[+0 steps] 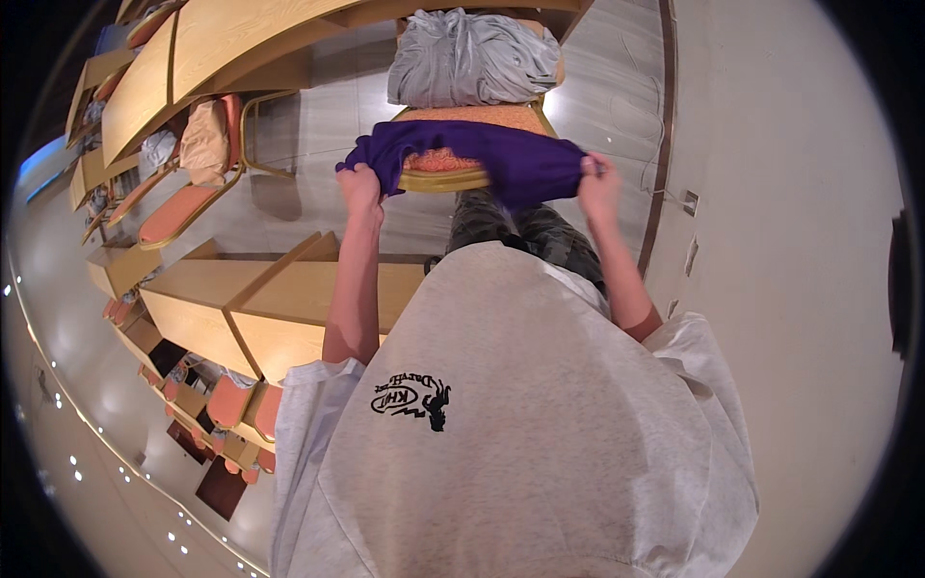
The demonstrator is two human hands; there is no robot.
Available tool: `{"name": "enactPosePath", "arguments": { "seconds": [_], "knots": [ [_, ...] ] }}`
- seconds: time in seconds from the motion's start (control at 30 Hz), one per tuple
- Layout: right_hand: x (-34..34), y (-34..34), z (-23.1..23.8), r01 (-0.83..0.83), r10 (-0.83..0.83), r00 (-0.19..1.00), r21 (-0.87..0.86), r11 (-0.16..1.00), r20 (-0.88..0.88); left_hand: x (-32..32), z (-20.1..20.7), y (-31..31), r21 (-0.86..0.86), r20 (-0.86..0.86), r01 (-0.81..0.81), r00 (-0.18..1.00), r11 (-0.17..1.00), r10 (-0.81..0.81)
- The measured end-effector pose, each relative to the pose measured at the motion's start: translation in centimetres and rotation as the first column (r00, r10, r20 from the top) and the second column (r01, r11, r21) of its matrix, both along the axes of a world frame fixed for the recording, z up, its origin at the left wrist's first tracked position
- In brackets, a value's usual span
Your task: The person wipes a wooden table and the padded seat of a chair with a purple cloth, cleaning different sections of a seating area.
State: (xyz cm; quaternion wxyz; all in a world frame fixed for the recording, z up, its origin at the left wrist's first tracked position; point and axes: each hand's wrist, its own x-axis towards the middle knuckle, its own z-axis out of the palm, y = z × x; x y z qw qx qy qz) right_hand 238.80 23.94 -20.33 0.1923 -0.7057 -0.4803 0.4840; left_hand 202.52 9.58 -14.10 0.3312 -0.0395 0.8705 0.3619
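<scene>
A dark purple piece of cloth [535, 162], perhaps a garment, is stretched sideways in front of me. My left hand [361, 188] is closed on its left end, and my right hand [598, 185] grips the right end, slightly blurred. Between them the fabric sags and twists, so its exact kind is unclear. Below and behind it is an orange-seated chair [438, 181] with a gold frame, its patterned seat partly hidden by the cloth. A bulging grey plastic bag [472, 60] covers the chair's back.
Wooden tables [217, 48] run along the far side and upper left. Another orange chair [183, 214] with a beige bag [205, 143] stands at left. More wooden desks [193, 289] lie beside my left arm. A pale wall [780, 241] rises on my right.
</scene>
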Motion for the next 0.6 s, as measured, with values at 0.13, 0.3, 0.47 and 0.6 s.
{"name": "enactPosePath", "arguments": {
  "seconds": [0.13, 0.3, 0.47, 0.6],
  "knots": [
    [5.1, 4.2, -4.9, 0.11, -0.108, 0.969, 0.003, 0.994, 0.222, 0.7, 1.3, 0.4, 0.137, 0.063, -0.138, 0.989, 0.981, 0.13],
    [1.7, 4.3, -4.4, 0.404, -0.365, 0.914, -0.462, 0.789, 0.175, 2.0, 2.7, 0.1, 0.173, 0.112, -0.135, 0.987, 0.976, 0.117],
    [-6.2, 3.8, 0.5, 0.046, -0.291, 0.914, -0.637, 0.769, -0.284, 4.9, 4.2, 0.3, 0.245, 0.078, -0.129, 0.99, 0.961, 0.114],
    [-7.6, 3.1, 2.7, 0.033, -0.219, 0.931, -0.532, 0.846, -0.29, 7.4, 5.8, 1.1, 0.243, 0.107, -0.18, 0.982, 0.953, 0.159]
  ]
}}
